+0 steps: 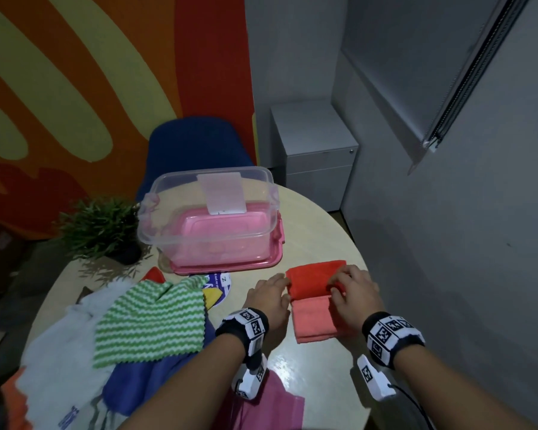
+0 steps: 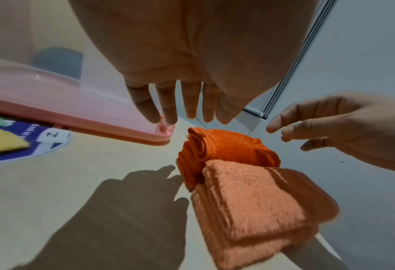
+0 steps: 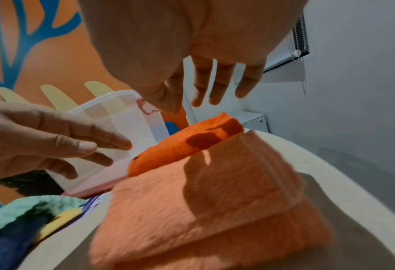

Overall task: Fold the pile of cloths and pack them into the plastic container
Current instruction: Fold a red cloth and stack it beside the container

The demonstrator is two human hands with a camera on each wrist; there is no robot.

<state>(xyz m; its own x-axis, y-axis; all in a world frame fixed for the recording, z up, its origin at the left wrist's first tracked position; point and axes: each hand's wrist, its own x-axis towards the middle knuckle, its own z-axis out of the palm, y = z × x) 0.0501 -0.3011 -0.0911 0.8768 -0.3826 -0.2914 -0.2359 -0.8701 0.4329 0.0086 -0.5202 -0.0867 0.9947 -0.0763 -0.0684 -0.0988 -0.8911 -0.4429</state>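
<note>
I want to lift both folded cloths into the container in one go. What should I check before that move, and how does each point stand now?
1. Red cloth folded: ok, rolled compactly.
2. Peach cloth folded: ok, flat, touching the red one.
3. Container open: ok, no lid on top; it stands on the pink lid.
4. Container has room: ok, it looks empty through the wall.
5. Left hand gripping: not ok, fingers straight, above the red cloth's end.
6. Right hand gripping: not ok, fingers spread above the red cloth.
</note>
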